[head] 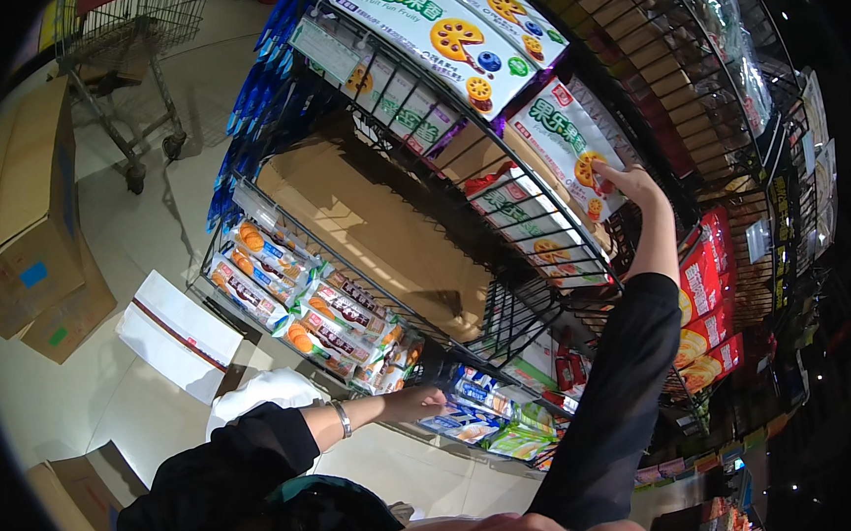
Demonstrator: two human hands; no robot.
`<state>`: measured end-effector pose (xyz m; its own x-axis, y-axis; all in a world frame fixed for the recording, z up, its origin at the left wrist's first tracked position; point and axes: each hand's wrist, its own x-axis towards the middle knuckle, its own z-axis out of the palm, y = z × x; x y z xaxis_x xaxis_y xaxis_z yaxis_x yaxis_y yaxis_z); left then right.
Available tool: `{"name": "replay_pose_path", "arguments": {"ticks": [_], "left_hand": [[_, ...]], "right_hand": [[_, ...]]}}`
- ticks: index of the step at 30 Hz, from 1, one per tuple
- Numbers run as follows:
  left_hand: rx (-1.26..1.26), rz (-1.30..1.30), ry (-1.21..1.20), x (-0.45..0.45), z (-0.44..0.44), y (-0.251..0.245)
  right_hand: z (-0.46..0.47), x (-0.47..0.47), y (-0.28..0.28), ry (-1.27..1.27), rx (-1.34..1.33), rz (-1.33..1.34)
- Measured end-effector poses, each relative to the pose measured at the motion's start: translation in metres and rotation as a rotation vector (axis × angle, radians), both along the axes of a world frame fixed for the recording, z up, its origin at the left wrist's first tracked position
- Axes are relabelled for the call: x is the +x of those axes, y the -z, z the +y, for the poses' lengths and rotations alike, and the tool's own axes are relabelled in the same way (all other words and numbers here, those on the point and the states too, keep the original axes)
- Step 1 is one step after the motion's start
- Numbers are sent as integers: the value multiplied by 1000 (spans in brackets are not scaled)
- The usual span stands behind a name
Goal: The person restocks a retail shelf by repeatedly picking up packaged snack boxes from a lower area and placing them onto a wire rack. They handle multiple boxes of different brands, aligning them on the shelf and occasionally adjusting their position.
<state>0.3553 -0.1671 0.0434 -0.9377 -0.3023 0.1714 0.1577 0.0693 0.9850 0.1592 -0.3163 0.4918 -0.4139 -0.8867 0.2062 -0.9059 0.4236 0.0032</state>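
Observation:
My right hand (630, 181) grips the edge of a white biscuit packet (566, 144), its thumb on the printed front and its fingers hidden behind. The packet stands in the upper tier of a black wire rack, beside an open brown carton (536, 150). Just below it, behind the wires, is a similar white packet (519, 222) with red trim. My left hand (414, 403) is loosely closed with nothing visible in it. It hovers by blue snack packets (472, 403) at the rack's low front, below a basket of wrapped biscuits (333, 320).
A flattened brown cardboard sheet (370, 217) lies on the middle tier. Large white biscuit boxes (446, 34) stand on top. Red snack bags (706, 305) hang at right. On the floor at left are stacked cartons (25, 205), a white box (179, 338) and a shopping cart (130, 57).

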Motion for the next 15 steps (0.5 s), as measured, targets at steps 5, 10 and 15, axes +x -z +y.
{"name": "replay_pose_path", "arguments": {"ticks": [5,10,15], "left_hand": [[73,48,-15,0,-14,10],[63,7,-28,13,-19,-10],[92,-9,-6,13,-26,-12]], "right_hand": [[11,42,-15,34,232,137],[6,-1,1,127,-44,-57],[20,19,4,24,-109,-229]]}}
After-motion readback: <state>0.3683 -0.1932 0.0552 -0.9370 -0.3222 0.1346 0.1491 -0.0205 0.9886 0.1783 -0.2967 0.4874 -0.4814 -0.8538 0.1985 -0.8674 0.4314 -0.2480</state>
